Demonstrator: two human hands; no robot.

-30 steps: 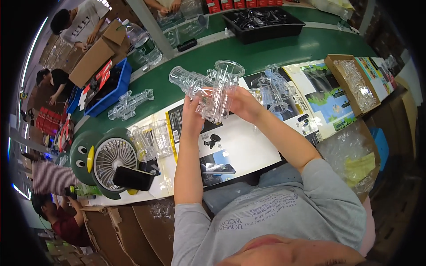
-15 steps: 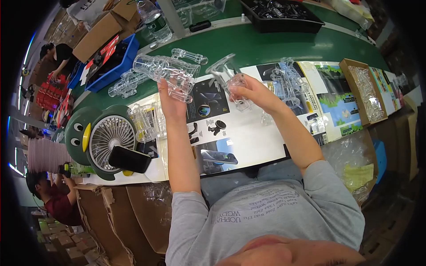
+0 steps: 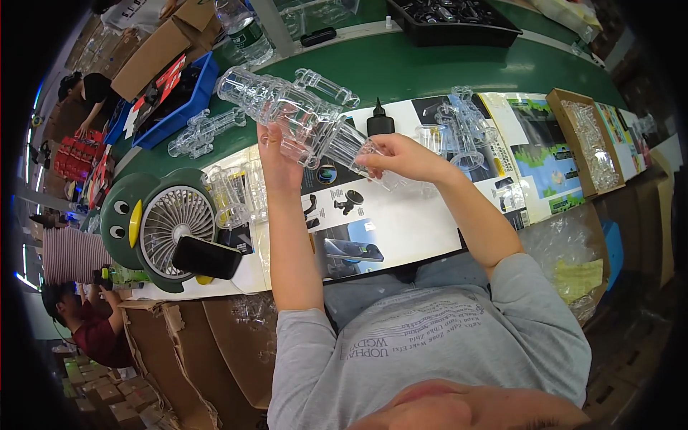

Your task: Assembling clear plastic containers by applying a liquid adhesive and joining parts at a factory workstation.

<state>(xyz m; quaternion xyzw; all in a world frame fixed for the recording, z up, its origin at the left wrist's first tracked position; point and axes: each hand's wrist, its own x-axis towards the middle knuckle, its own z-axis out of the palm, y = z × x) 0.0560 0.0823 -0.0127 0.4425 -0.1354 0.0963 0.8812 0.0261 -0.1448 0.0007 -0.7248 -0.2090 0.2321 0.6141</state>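
My left hand (image 3: 279,159) is closed around a large clear plastic gun-like body (image 3: 269,99), which tilts down to the right above the bench. A thinner clear tube runs along its upper side. In my right hand (image 3: 410,156), thumb and fingers pinch a clear flared tube piece (image 3: 342,145). Its wide end meets the right end of the large body; whether the two are joined I cannot tell. Just behind the right hand stands a black bottle (image 3: 380,122) with a pointed nozzle. More clear plastic parts (image 3: 462,132) lie right of it.
A green penguin-shaped fan (image 3: 168,222) with a black phone (image 3: 206,258) in front stands left. Further clear parts (image 3: 233,197) lie beside it. A cardboard tray (image 3: 588,147) of clear pieces is at right; a black tray (image 3: 459,21) and blue bin (image 3: 179,107) stand farther back.
My right hand has brought the flared piece left against the end of the large clear body, turning its wide end toward it. The black bottle has come into sight.
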